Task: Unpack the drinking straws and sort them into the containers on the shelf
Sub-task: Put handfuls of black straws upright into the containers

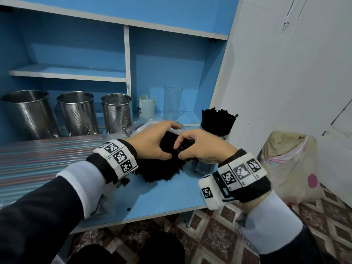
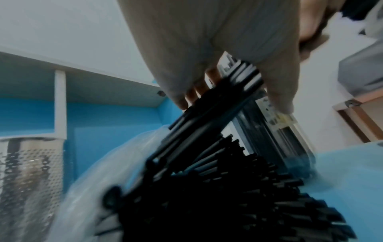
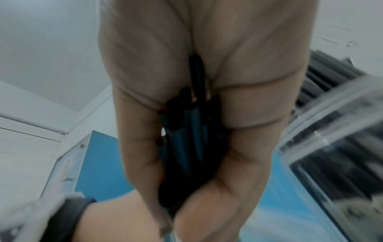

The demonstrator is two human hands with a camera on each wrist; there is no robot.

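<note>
Both hands meet over the blue shelf board (image 1: 162,199). My left hand (image 1: 162,143) and right hand (image 1: 190,149) each grip a bundle of black straws (image 1: 169,137), which lies roughly level between them. The left wrist view shows my fingers (image 2: 180,98) and thumb wrapped round the bundle (image 2: 217,104). In the right wrist view the straws (image 3: 186,131) are clamped between curled fingers (image 3: 248,106). A loose pile of black straws (image 1: 158,170) lies under the hands. A clear container (image 1: 217,128) at the right holds upright black straws. Three perforated metal containers (image 1: 78,113) stand at the back left.
A white cup (image 1: 146,107) and a clear glass (image 1: 172,101) stand at the back. Crumpled clear plastic (image 1: 141,126) lies behind the hands. A pack of striped coloured straws (image 1: 38,155) covers the board's left side. A filled bag (image 1: 289,164) sits on the floor to the right.
</note>
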